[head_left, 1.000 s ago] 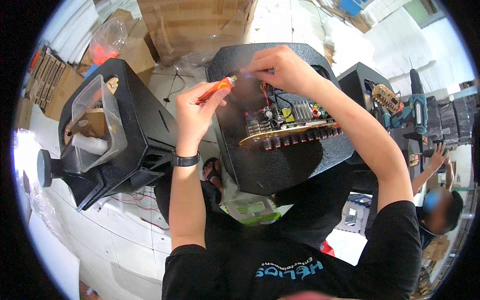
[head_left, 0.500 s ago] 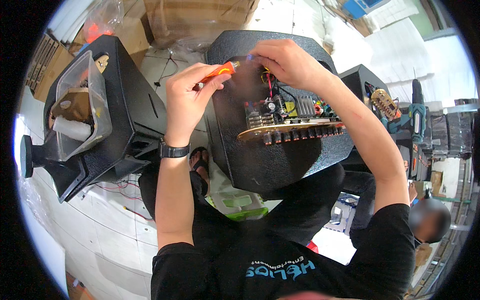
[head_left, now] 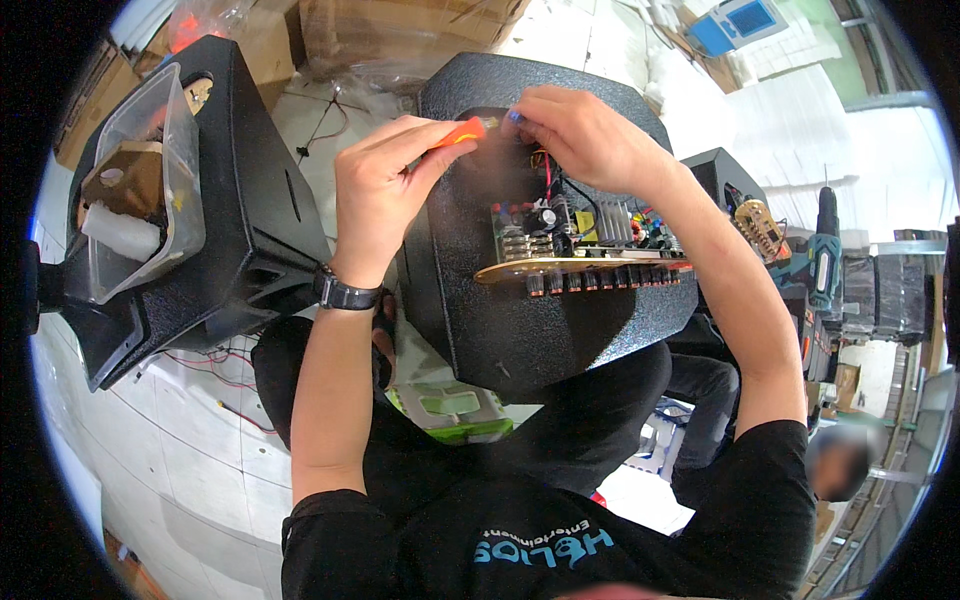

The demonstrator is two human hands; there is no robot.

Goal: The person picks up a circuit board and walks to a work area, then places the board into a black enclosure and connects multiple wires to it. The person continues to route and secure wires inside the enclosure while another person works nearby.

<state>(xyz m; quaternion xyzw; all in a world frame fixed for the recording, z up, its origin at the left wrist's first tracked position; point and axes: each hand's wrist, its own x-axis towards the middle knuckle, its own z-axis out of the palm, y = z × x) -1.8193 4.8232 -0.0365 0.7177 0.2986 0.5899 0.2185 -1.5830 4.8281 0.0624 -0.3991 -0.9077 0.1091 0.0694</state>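
Observation:
My left hand [head_left: 385,190] is closed around a small orange tube [head_left: 463,132], its pale nozzle pointing right. Close to that nozzle, my right hand [head_left: 590,138] pinches a small blue piece [head_left: 514,117], too small to make out fully. Both hands are over the far part of a black speaker cabinet [head_left: 520,340]. A circuit board panel [head_left: 580,266] lies on the cabinet below my right hand, with a row of black knobs along its near side. Red and black wires [head_left: 549,175] run from its parts up toward the opening under my right hand.
At left, a clear plastic tub [head_left: 190,215] with brown and white pieces rests on another black cabinet [head_left: 265,185]. A cordless drill [head_left: 825,250] stands at right. A green-and-white stool [head_left: 455,405] is below the cabinet. Another person [head_left: 838,465] is at lower right.
The orange tube has shifted slightly right, and my left fingers cover more of it. My right hand has moved a little right with the blue piece. The whole view has tilted slightly.

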